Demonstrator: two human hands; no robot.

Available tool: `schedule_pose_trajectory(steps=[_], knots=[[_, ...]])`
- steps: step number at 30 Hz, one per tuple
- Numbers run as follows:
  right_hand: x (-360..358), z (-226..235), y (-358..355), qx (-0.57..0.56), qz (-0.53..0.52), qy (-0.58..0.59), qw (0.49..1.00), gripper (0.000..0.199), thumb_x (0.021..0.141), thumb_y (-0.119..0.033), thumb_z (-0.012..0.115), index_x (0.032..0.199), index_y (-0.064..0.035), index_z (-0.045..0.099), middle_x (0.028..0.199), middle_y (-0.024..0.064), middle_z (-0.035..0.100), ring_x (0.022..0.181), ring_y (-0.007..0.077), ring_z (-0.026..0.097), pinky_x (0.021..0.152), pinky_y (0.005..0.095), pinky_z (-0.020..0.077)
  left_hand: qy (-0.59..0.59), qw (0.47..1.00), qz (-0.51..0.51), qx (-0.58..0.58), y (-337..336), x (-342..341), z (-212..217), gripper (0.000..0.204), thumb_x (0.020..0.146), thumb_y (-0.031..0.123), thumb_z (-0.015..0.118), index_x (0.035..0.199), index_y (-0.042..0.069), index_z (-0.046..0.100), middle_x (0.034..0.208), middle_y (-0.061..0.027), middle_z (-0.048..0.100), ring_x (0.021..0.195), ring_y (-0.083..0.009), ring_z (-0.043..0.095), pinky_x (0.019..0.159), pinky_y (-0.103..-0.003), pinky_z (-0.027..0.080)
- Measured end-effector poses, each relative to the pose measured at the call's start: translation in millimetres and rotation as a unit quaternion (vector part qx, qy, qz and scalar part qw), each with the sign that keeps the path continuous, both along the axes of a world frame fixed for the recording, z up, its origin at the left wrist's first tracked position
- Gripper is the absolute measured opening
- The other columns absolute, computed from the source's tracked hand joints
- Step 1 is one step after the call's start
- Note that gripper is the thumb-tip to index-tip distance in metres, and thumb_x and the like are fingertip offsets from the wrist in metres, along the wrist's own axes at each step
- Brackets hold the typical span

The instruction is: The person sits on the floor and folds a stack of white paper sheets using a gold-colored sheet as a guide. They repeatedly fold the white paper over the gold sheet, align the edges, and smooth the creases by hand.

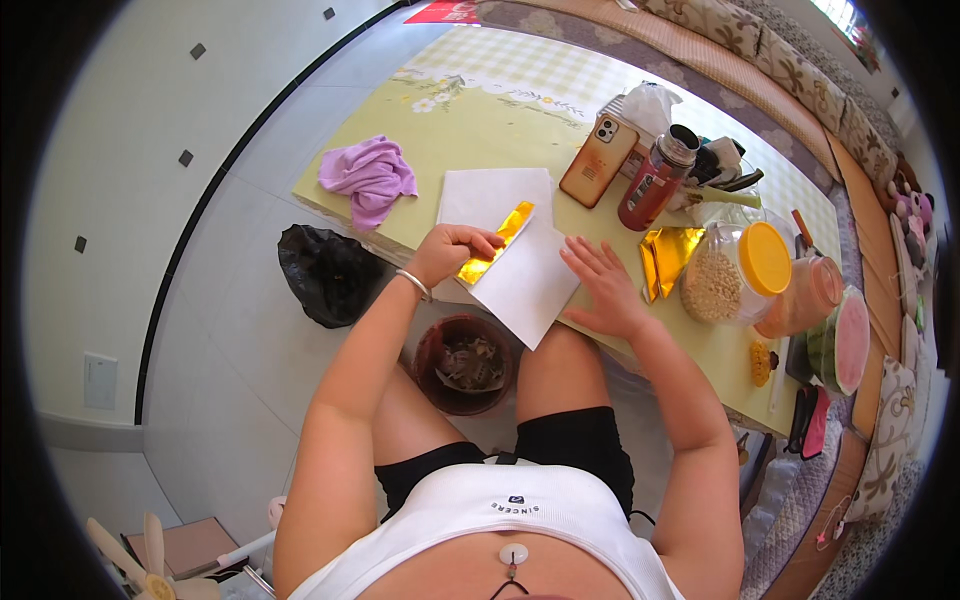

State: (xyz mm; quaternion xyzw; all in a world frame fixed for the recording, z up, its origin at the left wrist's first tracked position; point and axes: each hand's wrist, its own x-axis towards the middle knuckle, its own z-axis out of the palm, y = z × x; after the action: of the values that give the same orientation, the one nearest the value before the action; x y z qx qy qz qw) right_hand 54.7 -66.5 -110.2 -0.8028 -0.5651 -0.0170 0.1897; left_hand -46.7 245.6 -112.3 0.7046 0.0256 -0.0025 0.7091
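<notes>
A narrow strip of shiny gold foil paper [515, 224] lies slantwise over a white sheet [527, 287]. My left hand [450, 253] is closed on the strip near its lower end, with fingers curled and a bracelet at the wrist. That sheet sits at an angle, one corner hanging past the table's near edge, and a second white sheet [490, 190] shows behind it. Spread flat, my right hand [612, 292] has its fingertips at the sheet's right edge and holds nothing. Just right of it rests folded gold foil paper [668, 258].
A phone [599, 168], a dark red bottle [655, 182], a yellow-lidded jar [716, 278] and a cut watermelon [851, 345] crowd the table's right side. A purple cloth [372, 180] lies left. Below are a bin [424, 360] and a black plastic bag [325, 275].
</notes>
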Motion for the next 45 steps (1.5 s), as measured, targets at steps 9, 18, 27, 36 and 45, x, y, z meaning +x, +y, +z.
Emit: schedule_pose_trajectory(steps=[9,18,27,36,45], knots=[[-34.9,-5.9,18.0,-0.025,-0.054,-0.044,0.997,0.068,0.076,-0.039,0.078,0.130,-0.0023,0.059,0.133,0.0169,0.057,0.125,0.0337,0.050,0.112,0.0461,0.0344,-0.178,0.785,-0.096,0.585,-30.6,-6.4,36.7,0.056,0.076,0.051,0.079,0.104,0.003,0.073,0.123,-0.0192,0.066,0.131,-0.0392,0.051,0.112,-0.062,0.030],[-50.0,-8.0,32.6,0.039,-0.074,-0.077,0.994,0.052,0.079,-0.026,0.075,0.122,-0.0008,0.061,0.129,0.0180,0.060,0.124,0.0350,0.053,0.110,0.0473,0.0375,-0.235,0.736,0.013,0.635,-55.2,-54.0,-15.1,0.031,0.078,0.009,0.065,0.107,-0.002,0.067,0.118,-0.0175,0.066,0.113,-0.0349,0.061,0.097,-0.044,0.049],[-42.7,-23.0,23.2,0.040,-0.015,-0.111,0.993,0.039,0.079,-0.013,0.063,0.116,-0.0007,0.062,0.126,0.0165,0.063,0.119,0.0323,0.058,0.106,0.0465,0.0419,-0.204,0.777,-0.002,0.595,-55.1,-68.0,8.1,0.046,0.066,0.012,0.080,0.108,0.005,0.065,0.107,-0.0112,0.062,0.104,-0.0311,0.060,0.086,-0.042,0.049],[-23.1,-24.6,13.6,0.054,-0.023,-0.084,0.995,0.030,0.081,-0.005,0.056,0.111,-0.0026,0.063,0.125,0.0134,0.064,0.118,0.0305,0.058,0.107,0.0462,0.0415,-0.181,0.769,0.025,0.613,-63.1,-65.2,7.3,0.051,0.063,0.015,0.081,0.110,0.003,0.063,0.113,-0.0135,0.060,0.107,-0.0335,0.058,0.089,-0.044,0.048],[-1.0,-26.1,17.7,0.086,-0.025,-0.095,0.991,0.042,0.081,-0.003,0.058,0.123,-0.0087,0.062,0.134,0.0091,0.061,0.130,0.0286,0.052,0.115,0.0483,0.0338,-0.241,0.782,0.027,0.574,-54.3,-65.0,-9.9,0.034,0.070,0.005,0.067,0.103,0.000,0.060,0.117,-0.0217,0.064,0.113,-0.0397,0.061,0.096,-0.048,0.049]])
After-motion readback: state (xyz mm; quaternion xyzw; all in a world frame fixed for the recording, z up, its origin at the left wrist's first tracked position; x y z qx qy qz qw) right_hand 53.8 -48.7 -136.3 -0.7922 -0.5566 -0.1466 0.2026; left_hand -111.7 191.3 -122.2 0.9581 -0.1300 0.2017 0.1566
